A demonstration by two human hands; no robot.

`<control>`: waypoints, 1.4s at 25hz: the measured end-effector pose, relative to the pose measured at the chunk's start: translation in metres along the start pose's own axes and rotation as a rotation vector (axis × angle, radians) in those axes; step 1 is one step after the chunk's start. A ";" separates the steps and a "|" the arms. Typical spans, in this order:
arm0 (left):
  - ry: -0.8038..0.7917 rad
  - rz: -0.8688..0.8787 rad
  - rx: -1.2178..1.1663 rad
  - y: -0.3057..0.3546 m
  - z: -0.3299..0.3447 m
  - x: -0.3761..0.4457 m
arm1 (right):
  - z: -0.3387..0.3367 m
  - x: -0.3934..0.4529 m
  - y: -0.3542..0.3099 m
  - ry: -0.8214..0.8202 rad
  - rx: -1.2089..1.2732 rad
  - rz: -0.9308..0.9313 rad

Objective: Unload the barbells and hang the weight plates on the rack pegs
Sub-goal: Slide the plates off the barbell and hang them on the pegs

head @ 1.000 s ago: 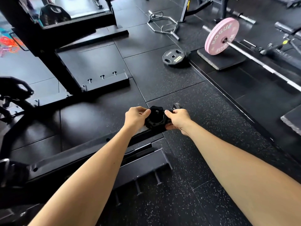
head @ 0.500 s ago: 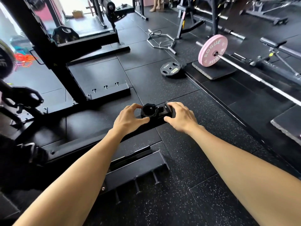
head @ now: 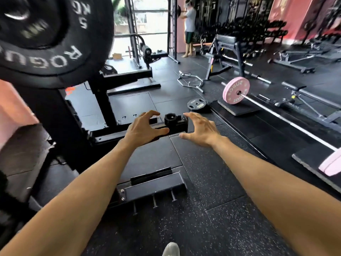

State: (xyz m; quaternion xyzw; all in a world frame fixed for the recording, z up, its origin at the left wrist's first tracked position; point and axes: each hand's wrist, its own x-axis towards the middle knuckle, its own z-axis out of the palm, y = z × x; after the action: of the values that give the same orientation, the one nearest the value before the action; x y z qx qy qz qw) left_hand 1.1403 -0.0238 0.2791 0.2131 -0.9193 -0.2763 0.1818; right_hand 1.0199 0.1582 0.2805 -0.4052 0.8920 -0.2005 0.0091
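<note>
Now both hands hover over the black collar clamp [head: 171, 118] sitting on the rack's base beam [head: 129, 132]. Left hand [head: 143, 129] fingers loosely curled around nothing, right hand [head: 200, 129] fingers spread, neither touching the clamp. Step looks like collar set aside, between unloads. Pink plate [head: 236, 90] is on the barbell [head: 287, 122] to the right; a small black plate [head: 197, 104] lies on the floor. A 5 kg plate [head: 46, 37] hangs up left. Next probably calls for reaching the pink plate and sliding it off.

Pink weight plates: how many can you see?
2. One pink plate stands on the barbell's far end; another peeks in at the right edge, mostly cut off. More may be hidden.
</note>
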 end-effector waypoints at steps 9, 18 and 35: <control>0.210 -0.049 0.006 0.031 -0.146 -0.114 | -0.070 -0.070 -0.123 0.038 0.109 -0.163; 0.442 -0.177 0.100 -0.002 -0.275 -0.158 | -0.100 -0.048 -0.245 0.056 0.157 -0.377; 0.538 -0.256 0.173 -0.088 -0.413 0.007 | -0.145 0.152 -0.352 0.293 0.168 -0.266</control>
State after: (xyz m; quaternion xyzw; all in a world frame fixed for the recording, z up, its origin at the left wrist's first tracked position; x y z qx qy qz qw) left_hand 1.3468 -0.2719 0.5517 0.4074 -0.8241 -0.1515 0.3633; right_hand 1.1451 -0.1093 0.5650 -0.4838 0.8024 -0.3304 -0.1135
